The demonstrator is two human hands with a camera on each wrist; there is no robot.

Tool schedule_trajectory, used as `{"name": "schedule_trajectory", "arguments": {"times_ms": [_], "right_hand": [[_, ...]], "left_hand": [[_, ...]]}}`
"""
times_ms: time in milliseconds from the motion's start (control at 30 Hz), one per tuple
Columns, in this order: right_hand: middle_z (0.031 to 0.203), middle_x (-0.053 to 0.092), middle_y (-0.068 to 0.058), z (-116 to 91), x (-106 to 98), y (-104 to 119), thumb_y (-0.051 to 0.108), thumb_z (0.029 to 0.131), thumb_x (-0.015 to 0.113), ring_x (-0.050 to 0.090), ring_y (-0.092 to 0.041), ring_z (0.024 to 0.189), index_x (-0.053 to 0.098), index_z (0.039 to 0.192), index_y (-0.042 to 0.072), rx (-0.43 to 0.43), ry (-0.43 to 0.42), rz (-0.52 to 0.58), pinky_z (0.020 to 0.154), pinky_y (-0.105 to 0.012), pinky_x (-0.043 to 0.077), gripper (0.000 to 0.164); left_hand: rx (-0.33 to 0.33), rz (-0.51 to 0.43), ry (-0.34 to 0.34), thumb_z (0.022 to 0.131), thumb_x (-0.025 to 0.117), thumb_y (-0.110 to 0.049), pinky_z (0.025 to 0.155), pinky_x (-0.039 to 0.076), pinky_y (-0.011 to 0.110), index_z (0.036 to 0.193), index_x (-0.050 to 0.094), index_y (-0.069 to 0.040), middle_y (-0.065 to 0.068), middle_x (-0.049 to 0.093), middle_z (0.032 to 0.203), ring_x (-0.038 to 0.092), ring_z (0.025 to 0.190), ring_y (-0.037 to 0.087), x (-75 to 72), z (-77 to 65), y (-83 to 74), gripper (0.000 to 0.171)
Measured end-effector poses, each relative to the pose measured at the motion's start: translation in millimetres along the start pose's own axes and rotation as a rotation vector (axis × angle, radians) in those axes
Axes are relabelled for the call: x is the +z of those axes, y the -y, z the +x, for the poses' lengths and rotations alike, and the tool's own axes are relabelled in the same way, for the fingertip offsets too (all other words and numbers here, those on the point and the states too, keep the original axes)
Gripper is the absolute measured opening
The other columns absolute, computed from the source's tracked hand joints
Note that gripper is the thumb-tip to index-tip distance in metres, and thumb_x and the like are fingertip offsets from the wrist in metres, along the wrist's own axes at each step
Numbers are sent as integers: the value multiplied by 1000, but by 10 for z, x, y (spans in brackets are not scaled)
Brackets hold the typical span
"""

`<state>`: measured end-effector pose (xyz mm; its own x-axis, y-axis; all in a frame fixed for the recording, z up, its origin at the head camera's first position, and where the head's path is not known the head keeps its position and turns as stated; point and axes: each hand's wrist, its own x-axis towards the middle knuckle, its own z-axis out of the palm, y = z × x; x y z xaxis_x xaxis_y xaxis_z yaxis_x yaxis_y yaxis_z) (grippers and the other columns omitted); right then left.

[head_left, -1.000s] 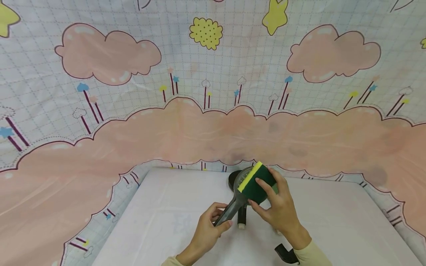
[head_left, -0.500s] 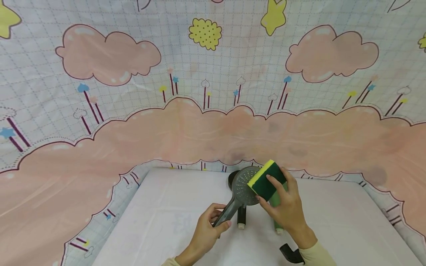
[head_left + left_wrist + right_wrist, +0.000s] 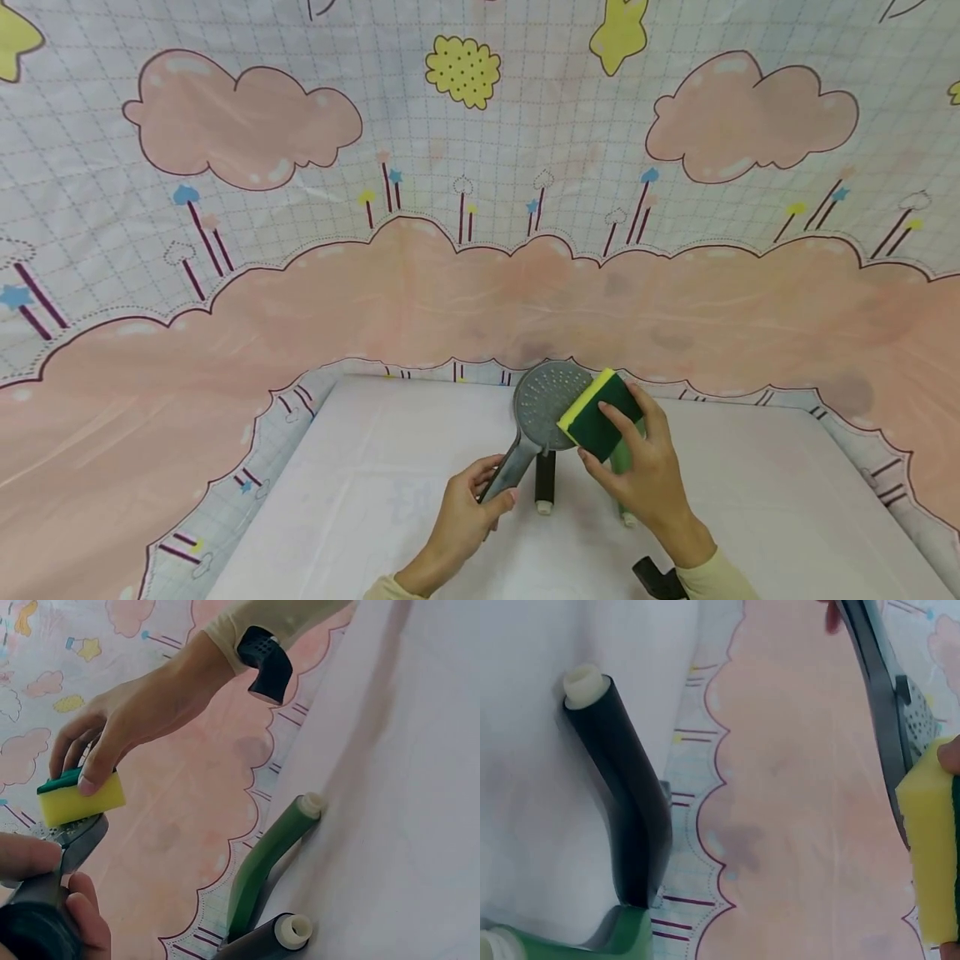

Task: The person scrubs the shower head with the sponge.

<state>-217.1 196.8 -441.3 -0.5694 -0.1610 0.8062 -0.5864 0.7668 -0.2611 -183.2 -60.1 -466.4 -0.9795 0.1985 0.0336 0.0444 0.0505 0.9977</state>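
Note:
My left hand [image 3: 468, 508] grips the handle of a grey shower head [image 3: 543, 408], its round perforated face turned up toward me. A two-layer sponge [image 3: 591, 429], yellow with a dark green scouring side, is pinched between the thumb and fingers of my right hand [image 3: 652, 475]. Its yellow side meets the right part of the nozzle face. In the left wrist view the yellow layer [image 3: 82, 804] lies right at the nozzles, with fingers over the green side. The right wrist view shows the shower head edge-on beside the sponge [image 3: 930, 855].
Behind the held shower head, a black handle [image 3: 545, 483] with a pale threaded end lies on the white table [image 3: 360, 500]. A similar green handle [image 3: 270, 859] lies to its right, partly behind my right hand. A patterned cloth [image 3: 480, 308] rises behind the table.
The sponge has slid right across the nozzle face, uncovering more of it. The shower head has tipped up and slightly left over the last half second. Both grips are unchanged.

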Motion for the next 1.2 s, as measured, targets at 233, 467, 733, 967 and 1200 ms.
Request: {"name": "schedule_trajectory", "arguments": {"times_ms": [233,467,733,967,1200], "right_hand": [[149,40,-23,-34,35,60,68,87,52,44,-39,130,63,127,13,-7,-5,-7,103,-33,48,69],[147,41,-24,-73,77,131,66,88,53,44,-40,130,63,126,13,-27,-2,19,112,-9,19,66],[146,43,-24,-91,127,194,61,89,55,44,-39,129,63,127,12,-83,-30,58,112,-9,21,62],[148,41,-22,-111,121,223,62,89,52,43,-36,131,62,129,14,-90,31,37,112,-9,21,63],[147,43,-22,-91,81,181,61,90,51,44,-37,131,63,127,14,-105,21,7,111,-8,21,61]], "left_hand": [[-17,-102,49,88,71,-13,55,47,19,126,58,1,13,66,95,57,71,11,-26,27,-1,42],[-66,-255,98,89,71,-20,51,46,21,120,50,1,1,68,87,58,66,10,-3,37,-23,43],[-87,-287,102,90,70,-18,49,43,20,120,47,-1,-1,65,81,52,58,8,17,40,-68,42],[-108,-300,71,89,67,-12,52,47,20,118,48,0,-2,66,77,55,59,7,11,37,-108,36],[-115,-312,95,90,67,-14,50,46,20,115,48,0,-3,67,77,54,58,7,-10,10,-114,35]]}}
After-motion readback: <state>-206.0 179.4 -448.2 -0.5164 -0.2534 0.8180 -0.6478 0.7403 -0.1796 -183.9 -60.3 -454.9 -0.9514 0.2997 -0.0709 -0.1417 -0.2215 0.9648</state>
